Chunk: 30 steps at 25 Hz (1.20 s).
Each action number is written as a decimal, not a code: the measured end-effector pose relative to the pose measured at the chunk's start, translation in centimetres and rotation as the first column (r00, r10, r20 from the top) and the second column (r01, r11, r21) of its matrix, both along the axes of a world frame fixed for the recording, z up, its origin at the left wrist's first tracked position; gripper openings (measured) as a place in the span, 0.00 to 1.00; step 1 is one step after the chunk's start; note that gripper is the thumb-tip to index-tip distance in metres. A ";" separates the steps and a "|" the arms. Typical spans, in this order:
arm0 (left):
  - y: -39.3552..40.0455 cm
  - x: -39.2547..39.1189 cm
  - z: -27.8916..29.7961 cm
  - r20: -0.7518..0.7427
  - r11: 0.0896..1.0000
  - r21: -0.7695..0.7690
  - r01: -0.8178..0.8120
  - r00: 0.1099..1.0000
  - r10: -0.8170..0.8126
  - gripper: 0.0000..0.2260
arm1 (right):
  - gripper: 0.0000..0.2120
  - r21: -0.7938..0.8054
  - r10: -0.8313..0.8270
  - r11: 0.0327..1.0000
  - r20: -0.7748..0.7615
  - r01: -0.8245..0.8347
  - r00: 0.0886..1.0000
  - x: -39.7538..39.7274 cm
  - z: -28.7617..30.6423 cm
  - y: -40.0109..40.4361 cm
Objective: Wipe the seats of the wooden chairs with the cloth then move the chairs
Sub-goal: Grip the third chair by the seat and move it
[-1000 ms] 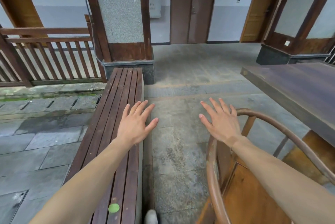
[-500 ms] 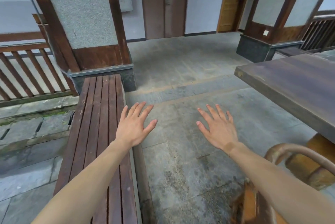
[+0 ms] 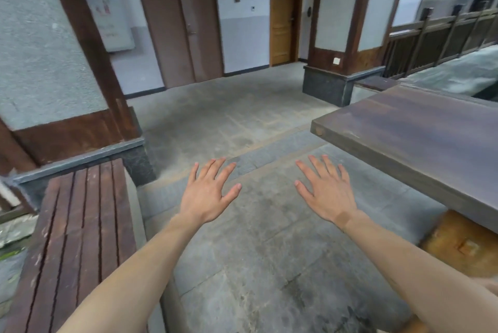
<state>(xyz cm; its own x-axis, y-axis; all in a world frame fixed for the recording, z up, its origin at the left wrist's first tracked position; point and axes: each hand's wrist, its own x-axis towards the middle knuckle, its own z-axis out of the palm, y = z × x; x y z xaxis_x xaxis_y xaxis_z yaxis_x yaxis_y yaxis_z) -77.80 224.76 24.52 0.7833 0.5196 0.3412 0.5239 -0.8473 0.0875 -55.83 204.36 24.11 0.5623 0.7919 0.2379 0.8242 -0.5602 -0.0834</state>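
My left hand (image 3: 208,192) and my right hand (image 3: 327,192) are stretched out in front of me, palms down, fingers spread, above the grey stone floor (image 3: 256,251). Neither hand holds anything. No cloth is in view. Of a wooden chair only a light brown piece (image 3: 463,249) shows under the table at the right edge; what part it is I cannot tell.
A dark slatted wooden bench (image 3: 80,238) runs along my left side against a pillar base (image 3: 80,154). A large dark wooden table (image 3: 420,138) fills the right. Brown double doors (image 3: 180,25) and a lighter door (image 3: 283,14) stand in the far wall. A railing (image 3: 436,36) lines the right.
The view has swung right and upward. The round-backed chair that stood under my right arm has slipped out of view. Both hands stay open and spread.
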 end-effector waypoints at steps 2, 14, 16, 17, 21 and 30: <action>2.1 6.2 1.1 0.020 0.998 -0.001 0.067 0.998 -0.067 0.34 | 0.37 0.023 -0.065 0.998 0.019 0.065 0.998 4.6 0.9 0.8; 1.5 36.4 1.0 0.018 0.729 -0.044 0.683 0.730 -0.683 0.34 | 0.30 0.061 -0.667 0.745 0.078 0.664 0.741 16.5 1.4 -7.2; -0.8 39.4 0.6 0.015 0.597 -0.051 0.801 0.598 -0.801 0.33 | 0.31 0.074 -0.797 0.604 0.064 0.794 0.601 14.8 1.1 -9.6; -1.9 40.3 0.4 0.023 0.528 -0.055 0.847 0.530 -0.848 0.32 | 0.31 0.075 -0.845 0.535 0.046 0.841 0.533 13.5 0.9 -10.5; -6.1 41.1 -0.8 0.063 0.269 -0.051 0.962 0.272 -0.960 0.29 | 0.30 0.034 -0.966 0.252 0.059 0.967 0.250 5.3 -0.4 -12.0; -17.2 32.4 -1.1 0.057 -0.122 -0.095 0.988 -0.117 -0.991 0.32 | 0.31 -0.022 -0.985 -0.152 0.087 0.988 -0.150 -12.9 0.4 -15.0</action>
<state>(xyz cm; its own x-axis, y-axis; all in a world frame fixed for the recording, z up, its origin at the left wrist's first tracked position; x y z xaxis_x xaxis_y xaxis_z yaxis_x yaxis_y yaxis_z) -45.44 207.56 23.42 0.4560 -0.8249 0.3341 -0.8896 -0.4119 0.1973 -68.73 189.36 24.54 0.7067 -0.6547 0.2682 -0.6799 -0.7333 0.0013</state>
